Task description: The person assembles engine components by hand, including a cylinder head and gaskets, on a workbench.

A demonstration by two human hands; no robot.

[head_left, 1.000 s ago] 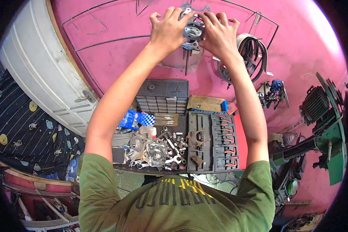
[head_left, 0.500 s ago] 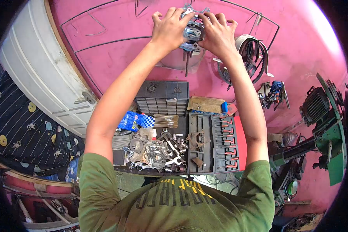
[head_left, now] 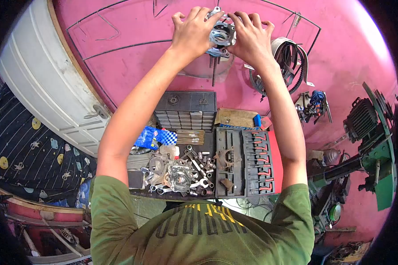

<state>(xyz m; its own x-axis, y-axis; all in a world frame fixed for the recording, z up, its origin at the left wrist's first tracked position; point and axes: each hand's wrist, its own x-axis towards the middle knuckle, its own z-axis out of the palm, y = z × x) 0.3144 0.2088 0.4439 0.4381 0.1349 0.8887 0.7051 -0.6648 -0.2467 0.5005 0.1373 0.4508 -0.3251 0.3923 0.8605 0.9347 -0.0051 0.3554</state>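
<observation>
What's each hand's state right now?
Left hand: closed, fingers holding the left side of the stacked silver metal plates.
Right hand: closed on their right side; fingertip contact partly hidden.

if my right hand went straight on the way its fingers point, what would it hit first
Your right hand would likely meet the metal parts first, as its fingers are already at their edge. The pink wall seems to lie behind, though depth is unclear.

We're up on the head, looking forward and down toward the drawer cabinet (head_left: 185, 102), green shirt (head_left: 203, 234) close before it, pink wall (head_left: 141, 70) behind.
</observation>
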